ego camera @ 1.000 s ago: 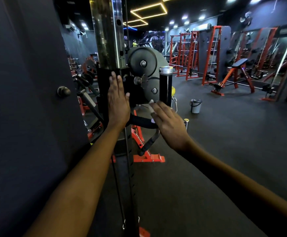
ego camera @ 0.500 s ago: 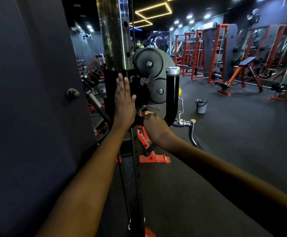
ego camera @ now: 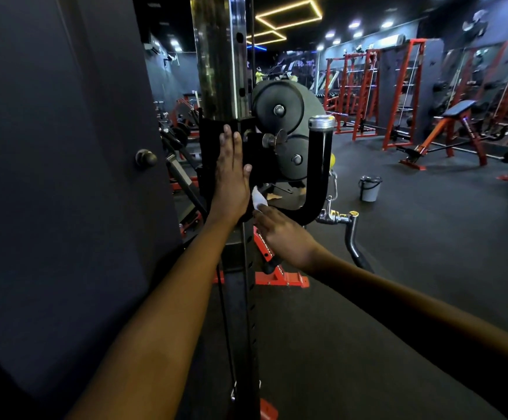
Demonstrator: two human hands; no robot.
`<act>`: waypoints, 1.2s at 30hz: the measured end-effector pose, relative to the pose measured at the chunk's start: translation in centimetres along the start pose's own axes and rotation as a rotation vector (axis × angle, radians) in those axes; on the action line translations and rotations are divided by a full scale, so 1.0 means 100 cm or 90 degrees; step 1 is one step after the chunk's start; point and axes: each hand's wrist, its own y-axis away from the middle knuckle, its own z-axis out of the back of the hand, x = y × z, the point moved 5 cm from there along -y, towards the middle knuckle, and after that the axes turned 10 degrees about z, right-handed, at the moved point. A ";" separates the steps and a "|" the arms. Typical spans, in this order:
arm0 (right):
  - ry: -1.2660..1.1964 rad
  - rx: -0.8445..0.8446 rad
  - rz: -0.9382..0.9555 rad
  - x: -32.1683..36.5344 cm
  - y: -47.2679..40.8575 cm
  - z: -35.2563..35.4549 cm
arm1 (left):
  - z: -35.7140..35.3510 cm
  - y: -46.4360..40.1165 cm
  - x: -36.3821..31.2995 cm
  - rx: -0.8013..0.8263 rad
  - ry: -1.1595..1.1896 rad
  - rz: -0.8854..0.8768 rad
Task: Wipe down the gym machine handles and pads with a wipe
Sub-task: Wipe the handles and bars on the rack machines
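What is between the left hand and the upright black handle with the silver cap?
In the head view, between the left hand and the handle sit two black pulley wheels, one above the other, with a silver knob.

Upright post (ego camera: 220,71) as ref: pulley wheels (ego camera: 277,109) just right of it, U-shaped handle (ego camera: 319,177) right of those, bucket (ego camera: 369,188) on floor farther right, door knob (ego camera: 146,158) left.
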 end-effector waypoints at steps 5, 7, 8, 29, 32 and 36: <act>-0.098 -0.074 0.035 0.003 0.059 -0.014 | 0.000 0.000 0.000 0.001 -0.001 -0.002; -0.287 -0.129 -0.117 0.000 0.083 -0.020 | 0.000 0.001 0.000 -0.001 0.002 -0.001; -0.371 -0.162 -0.236 -0.005 0.091 -0.029 | 0.000 0.001 0.000 -0.003 0.003 -0.002; -1.758 -0.591 -0.928 -0.005 0.041 -0.056 | -0.004 0.001 0.002 -0.006 -0.026 0.007; -1.827 -0.603 -0.861 0.000 0.026 -0.048 | -0.005 0.001 0.003 -0.012 -0.026 0.004; -1.827 -0.583 -0.900 0.000 0.025 -0.030 | -0.004 0.002 0.001 -0.013 -0.030 -0.001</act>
